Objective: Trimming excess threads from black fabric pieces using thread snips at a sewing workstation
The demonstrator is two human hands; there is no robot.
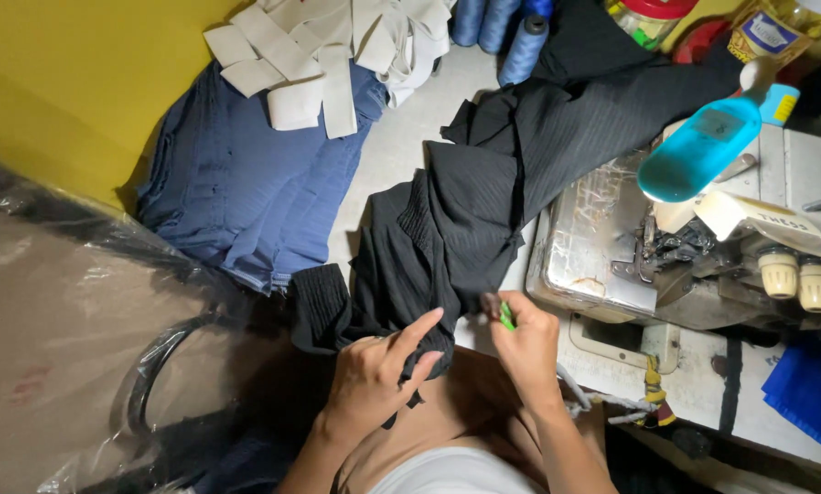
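The left hand (pixel 374 370) pinches the black garment's (pixel 456 220) edge taut over the lap, beside the sewing machine (pixel 611 265) on the desk (pixel 392 146), so the right hand (pixel 529 343), gripping a green tool (pixel 505 316), can work there.

I have only one view, from the camera on my head, looking steeply down over my lap and the work table. It sits close: my left hand (pixel 380 366) and right hand (pixel 525 343) fill the lower middle. Beyond my hands the table (pixel 401 137) runs to the top edge. The sewing machine (pixel 611 247) lies right of my right hand, a yellow wall (pixel 72 82) far left.
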